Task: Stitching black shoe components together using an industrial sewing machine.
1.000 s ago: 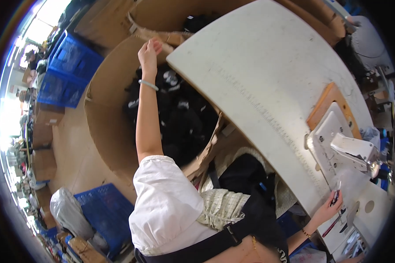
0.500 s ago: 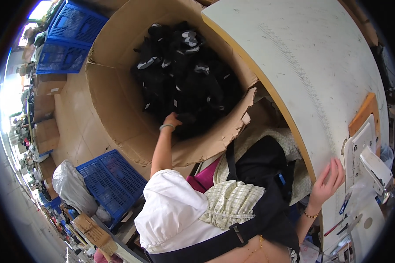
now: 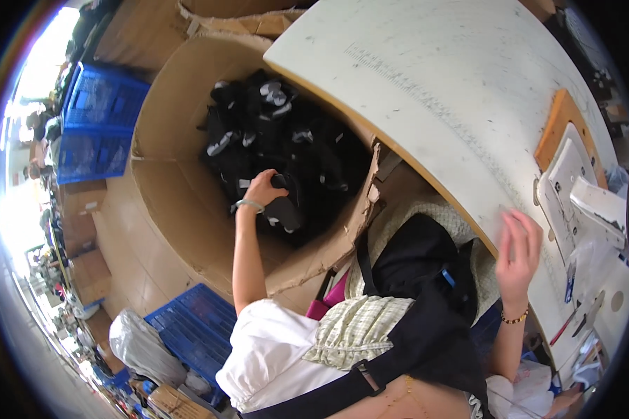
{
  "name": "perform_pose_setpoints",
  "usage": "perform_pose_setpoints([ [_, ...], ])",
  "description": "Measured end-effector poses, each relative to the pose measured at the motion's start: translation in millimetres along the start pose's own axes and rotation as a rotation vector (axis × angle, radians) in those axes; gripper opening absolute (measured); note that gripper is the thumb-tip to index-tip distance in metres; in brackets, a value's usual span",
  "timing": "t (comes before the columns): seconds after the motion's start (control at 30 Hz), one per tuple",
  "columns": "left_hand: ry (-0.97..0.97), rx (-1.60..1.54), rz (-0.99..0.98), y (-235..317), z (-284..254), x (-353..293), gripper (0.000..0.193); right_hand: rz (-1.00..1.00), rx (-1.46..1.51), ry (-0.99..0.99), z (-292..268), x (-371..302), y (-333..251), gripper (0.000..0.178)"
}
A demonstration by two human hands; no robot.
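Note:
Inside the large cardboard box [image 3: 162,202] lies a heap of black fabric pieces [image 3: 307,150] with pale grey and white patches. My left hand [image 3: 264,188] reaches into the box, its fingers closed on a black fabric piece [image 3: 284,209] that has a rounded, shoe-like shape and a pale lower edge. Its exact kind is hard to make out. Over the edge of the white worktable [image 3: 426,84], my right hand [image 3: 518,244] is held up with nothing in it, fingers stretched out and slightly blurred. It is nearest to the white sewing machine [image 3: 573,188].
Blue plastic crates [image 3: 94,150] stand at the far left, and another blue crate [image 3: 196,321] is nearer. Next to that one sits a pale plastic bag [image 3: 140,342]. Small tools, including a blue-handled one [image 3: 570,283], lie by the machine. A ruler scale [image 3: 426,101] marks the tabletop.
My left hand has drawn a black fabric piece up from the heap and turned it. My right hand has lifted slightly. The whole view has shifted.

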State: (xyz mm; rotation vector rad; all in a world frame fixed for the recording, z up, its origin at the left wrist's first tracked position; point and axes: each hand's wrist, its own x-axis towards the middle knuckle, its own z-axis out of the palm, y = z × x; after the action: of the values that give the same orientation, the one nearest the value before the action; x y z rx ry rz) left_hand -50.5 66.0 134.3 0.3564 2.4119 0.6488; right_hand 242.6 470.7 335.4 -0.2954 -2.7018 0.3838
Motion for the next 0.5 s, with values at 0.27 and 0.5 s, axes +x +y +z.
perform_pose_setpoints([
  [0.27,-0.123,0.482,1.079,310.8,-152.6,-153.9,0.03,-0.636,0.18,0.013,-31.9,88.8,-75.4,0.048],
  [0.5,-0.687,-0.001,1.464,402.9,-113.6,-103.4,0.026,-0.668,0.319,-0.117,-93.1,82.8,-30.3,0.033],
])
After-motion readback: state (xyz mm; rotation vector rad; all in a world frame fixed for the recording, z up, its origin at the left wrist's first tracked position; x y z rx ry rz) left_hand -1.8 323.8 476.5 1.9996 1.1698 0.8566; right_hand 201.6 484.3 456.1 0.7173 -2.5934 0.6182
